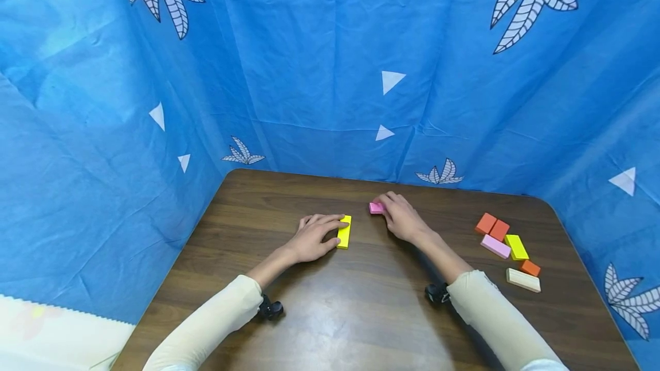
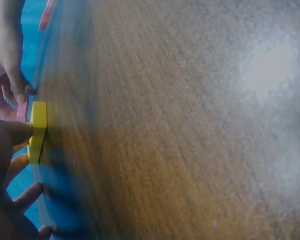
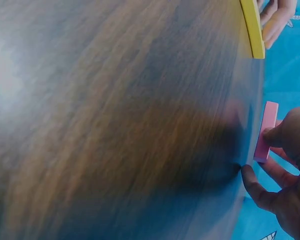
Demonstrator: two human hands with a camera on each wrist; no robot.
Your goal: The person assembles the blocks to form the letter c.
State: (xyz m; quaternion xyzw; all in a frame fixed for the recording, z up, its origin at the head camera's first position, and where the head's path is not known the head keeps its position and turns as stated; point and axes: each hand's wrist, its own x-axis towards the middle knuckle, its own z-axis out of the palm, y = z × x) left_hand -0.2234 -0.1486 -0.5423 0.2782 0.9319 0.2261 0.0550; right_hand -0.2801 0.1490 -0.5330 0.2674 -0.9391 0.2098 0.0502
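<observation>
Near the middle of the brown table, my left hand (image 1: pixel 311 239) pinches a yellow block (image 1: pixel 345 232) between thumb and fingers. The block is long and flat, lying lengthwise away from me. To its right and a bit farther back, my right hand (image 1: pixel 404 216) holds a pink block (image 1: pixel 376 208) by thumb and fingers, covering its right part. In the right wrist view the thumb lies against the pink block's (image 3: pixel 266 132) near face, fingers behind it. The left wrist view shows the left thumb on the yellow block (image 2: pixel 38 132), other fingers spread beyond.
On the right of the table (image 1: pixel 330 296) lies a loose group: two red blocks (image 1: pixel 492 226), a pink block (image 1: pixel 496 246), a yellow block (image 1: pixel 517 247), an orange block (image 1: pixel 530 268) and a pale wood block (image 1: pixel 523 280). Blue patterned cloth (image 1: pixel 335 73) hangs behind the table.
</observation>
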